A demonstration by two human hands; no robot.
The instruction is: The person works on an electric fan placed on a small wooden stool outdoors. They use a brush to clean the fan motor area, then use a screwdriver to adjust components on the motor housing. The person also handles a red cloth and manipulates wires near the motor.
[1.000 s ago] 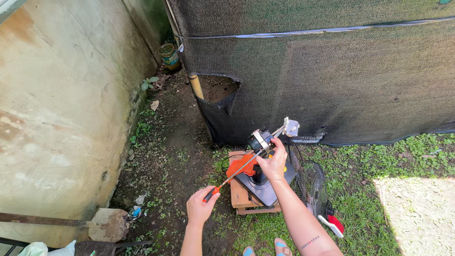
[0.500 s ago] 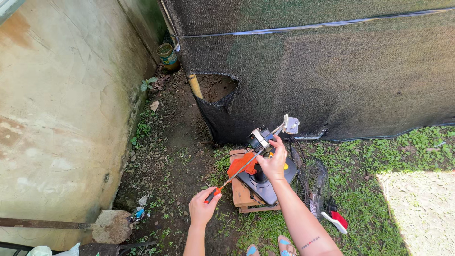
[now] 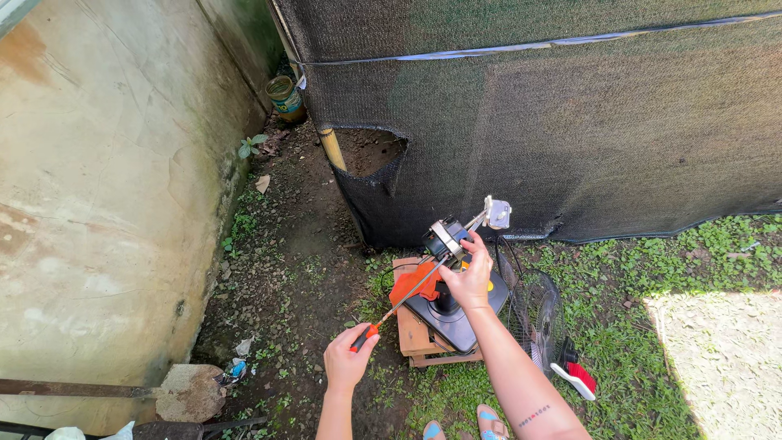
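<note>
Head view shows a half-dismantled fan on a small wooden pallet that sits on the grass near the dark shade-net fence. By the look of it the strip-down is well along: the wire guard is already off and lies on the grass just beside the pallet's right edge, with a red-and-white piece near it, while the bare fan motor is still on its black base, so its fixings seem to be what is left. The left hand has its fingers clamped on the orange handle of a long screwdriver whose tip reaches the motor. The right hand closes around the motor from the side, steadying it. An orange cloth lies at the pallet's near-left part. Counted: one screwdriver, one motor, one base, one guard, one cloth, one pallet, and one rusty can well apart by the concrete wall.
</note>
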